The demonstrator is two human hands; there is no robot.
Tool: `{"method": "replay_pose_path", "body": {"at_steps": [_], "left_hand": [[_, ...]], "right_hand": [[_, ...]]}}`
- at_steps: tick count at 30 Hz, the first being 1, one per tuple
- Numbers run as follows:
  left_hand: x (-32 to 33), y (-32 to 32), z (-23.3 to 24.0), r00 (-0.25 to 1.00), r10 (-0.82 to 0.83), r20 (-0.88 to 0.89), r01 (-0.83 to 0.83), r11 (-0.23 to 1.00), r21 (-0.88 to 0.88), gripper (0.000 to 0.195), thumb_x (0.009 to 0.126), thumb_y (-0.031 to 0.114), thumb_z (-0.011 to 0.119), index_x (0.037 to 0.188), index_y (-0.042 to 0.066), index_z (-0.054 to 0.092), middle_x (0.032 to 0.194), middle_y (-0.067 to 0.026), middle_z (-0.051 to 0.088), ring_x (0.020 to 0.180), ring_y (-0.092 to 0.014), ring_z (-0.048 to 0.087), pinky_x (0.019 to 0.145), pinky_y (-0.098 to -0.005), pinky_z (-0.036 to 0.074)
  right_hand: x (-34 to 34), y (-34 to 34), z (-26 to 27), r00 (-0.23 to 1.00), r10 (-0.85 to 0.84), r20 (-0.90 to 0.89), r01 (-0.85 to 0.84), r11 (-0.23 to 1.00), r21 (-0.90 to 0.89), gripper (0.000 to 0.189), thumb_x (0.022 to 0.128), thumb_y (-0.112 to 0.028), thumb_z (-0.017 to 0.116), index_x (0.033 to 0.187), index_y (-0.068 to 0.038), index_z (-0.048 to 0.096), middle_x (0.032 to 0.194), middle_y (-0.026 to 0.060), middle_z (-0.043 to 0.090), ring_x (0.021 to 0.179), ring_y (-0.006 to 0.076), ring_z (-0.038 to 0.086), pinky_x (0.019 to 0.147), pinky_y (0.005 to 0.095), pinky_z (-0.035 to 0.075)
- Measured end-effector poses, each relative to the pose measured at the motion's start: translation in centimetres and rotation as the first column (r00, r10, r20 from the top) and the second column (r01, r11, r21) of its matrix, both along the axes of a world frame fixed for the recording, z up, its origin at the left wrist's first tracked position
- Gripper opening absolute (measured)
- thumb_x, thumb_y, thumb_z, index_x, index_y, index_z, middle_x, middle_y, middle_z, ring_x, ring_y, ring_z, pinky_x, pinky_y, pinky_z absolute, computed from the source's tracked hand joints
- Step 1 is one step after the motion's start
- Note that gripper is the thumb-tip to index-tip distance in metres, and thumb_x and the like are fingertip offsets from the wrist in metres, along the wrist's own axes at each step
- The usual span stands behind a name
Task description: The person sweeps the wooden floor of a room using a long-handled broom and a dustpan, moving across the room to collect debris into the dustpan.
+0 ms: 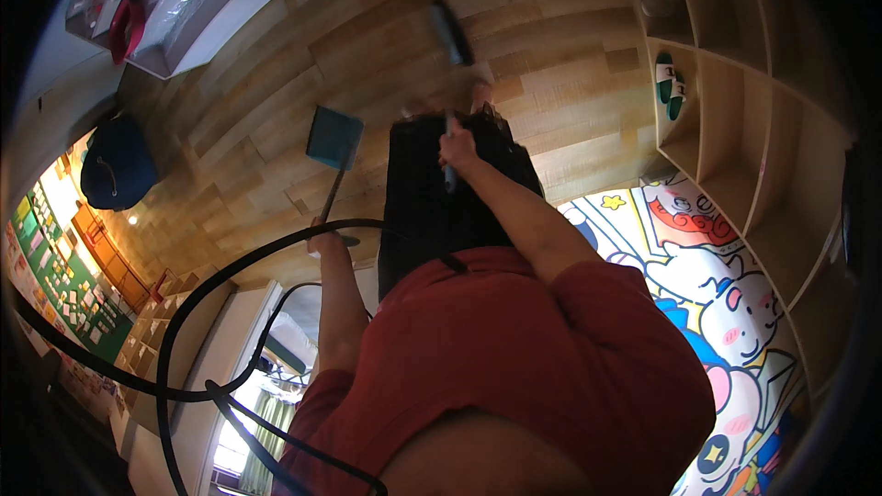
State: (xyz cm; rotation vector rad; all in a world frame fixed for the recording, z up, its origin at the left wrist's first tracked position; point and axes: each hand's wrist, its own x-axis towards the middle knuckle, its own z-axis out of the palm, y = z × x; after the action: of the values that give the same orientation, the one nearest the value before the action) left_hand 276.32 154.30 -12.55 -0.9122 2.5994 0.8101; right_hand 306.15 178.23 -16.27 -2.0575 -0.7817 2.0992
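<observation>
My right hand (459, 147) is closed around the handle of a broom (451, 33), whose blurred head is over the wood floor beyond my feet. In my left hand (326, 240) is the upper part of the handle of a long-handled dustpan (335, 136). Its blue-green pan lies to the left of my black garment, near the floor. The pan and the broom head are apart. Whether anything lies in the pan, I cannot tell.
Wooden cubby shelves (734, 100) on the right hold slippers (668, 86) and other shoes. A dark blue bag (118, 164) stands at the left. At the upper left is a white-edged shelf (227, 17) with plastic-wrapped things. Black cables (185, 310) cross the view at the lower left.
</observation>
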Motion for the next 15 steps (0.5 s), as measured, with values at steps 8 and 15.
{"method": "replay_pose_path", "body": {"at_steps": [8,15], "left_hand": [[-2.0,-1.3,-3.8,0.425,-0.562,0.709,0.905,0.278,-0.321,0.026,0.076,0.02,0.058,0.101,0.014,0.054,0.096,-0.006,0.059,0.086,-0.022,0.058,0.067,-0.0363,0.048],[4.6,12.4,3.2,0.293,-0.61,0.736,0.951,0.111,-0.287,0.028,0.078,0.017,0.057,0.106,0.02,0.057,0.099,-0.0068,0.061,0.089,-0.021,0.06,0.07,-0.0331,0.048]], "right_hand": [[5.3,8.7,-0.4,0.955,0.102,-0.278,-0.148,0.977,-0.153,0.058,0.081,-0.009,0.047,0.134,-0.016,0.025,0.06,0.0121,0.052,0.038,0.0182,0.046,0.038,0.0347,0.042],[16.3,6.9,6.4,0.966,-0.243,0.084,0.248,0.967,-0.056,0.042,0.082,-0.013,0.047,0.122,-0.023,0.04,0.055,0.0049,0.043,0.038,0.0117,0.039,0.034,0.0273,0.037]]}}
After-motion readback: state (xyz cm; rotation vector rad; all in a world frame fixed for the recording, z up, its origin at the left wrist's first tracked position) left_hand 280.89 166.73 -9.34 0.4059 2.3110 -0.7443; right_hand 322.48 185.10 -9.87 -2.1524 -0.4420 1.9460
